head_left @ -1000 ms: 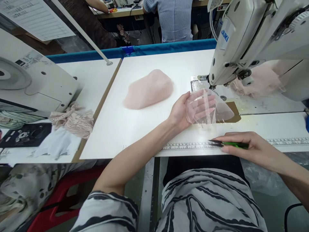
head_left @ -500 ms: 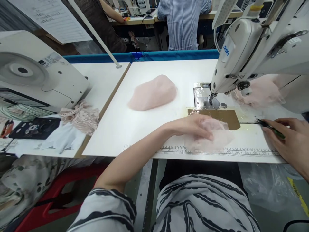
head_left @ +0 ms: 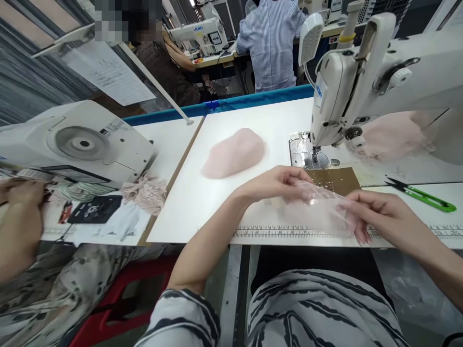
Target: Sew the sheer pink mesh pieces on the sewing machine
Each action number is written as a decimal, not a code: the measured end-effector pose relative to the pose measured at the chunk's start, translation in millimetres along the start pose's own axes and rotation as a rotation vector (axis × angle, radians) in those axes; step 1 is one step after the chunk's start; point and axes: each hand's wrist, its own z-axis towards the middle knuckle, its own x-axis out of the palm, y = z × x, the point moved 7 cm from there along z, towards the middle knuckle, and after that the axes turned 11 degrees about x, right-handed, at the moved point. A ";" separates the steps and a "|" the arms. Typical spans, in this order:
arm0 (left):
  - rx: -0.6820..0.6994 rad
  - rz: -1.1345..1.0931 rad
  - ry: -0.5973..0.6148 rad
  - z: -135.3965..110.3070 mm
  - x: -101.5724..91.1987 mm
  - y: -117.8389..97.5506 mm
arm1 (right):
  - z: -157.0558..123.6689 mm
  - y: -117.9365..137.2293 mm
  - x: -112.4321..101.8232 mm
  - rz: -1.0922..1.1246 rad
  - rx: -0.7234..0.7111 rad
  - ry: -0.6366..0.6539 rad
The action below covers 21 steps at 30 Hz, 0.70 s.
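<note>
1. the left hand (head_left: 277,187) has its fingers curled in on the left part of a sheer pale piece (head_left: 314,218), bunching it a little; the grip is narrow.
2. the right hand (head_left: 378,212) pinches the same piece at its right end, with some fingertips below the fabric.
3. the piece is held between the two hands near the front edge of the white bench (head_left: 173,231), above the printed ruler (head_left: 267,232) and in front of a brown plate (head_left: 338,179).
4. it is clear of the sewing machine (head_left: 329,106), so no stitching seems to be going on; the work looks to be at a handling or checking stage.
5. the green snips (head_left: 423,194) lie on the bench beyond the right hand, untouched, so no cutting is under way.
6. whether this piece's seam or trimming is finished, i cannot tell: the fabric is too sheer and folded.
7. a pink piece (head_left: 235,154) lies flat to the left, apart from both hands, and a loose pink heap (head_left: 392,137) sits behind the needle; which of these is done or waiting does not show.
</note>
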 end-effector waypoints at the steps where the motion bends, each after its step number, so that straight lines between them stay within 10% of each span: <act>1: 0.024 -0.024 -0.054 0.2 -4.3 -1.4 | -4.1 -7.3 5.3 0.071 0.065 0.086; 6: 0.062 -0.145 -0.187 4.2 1.7 -0.8 | -31.7 -28.9 32.6 0.067 0.225 0.411; 12: -0.039 0.076 -0.213 4.4 24.7 -16.8 | -27.2 -1.9 1.7 -0.270 -0.012 -0.094; 21: -0.032 0.236 -0.255 -9.7 29.8 -33.1 | 2.6 26.4 -4.2 -0.085 -0.133 -0.080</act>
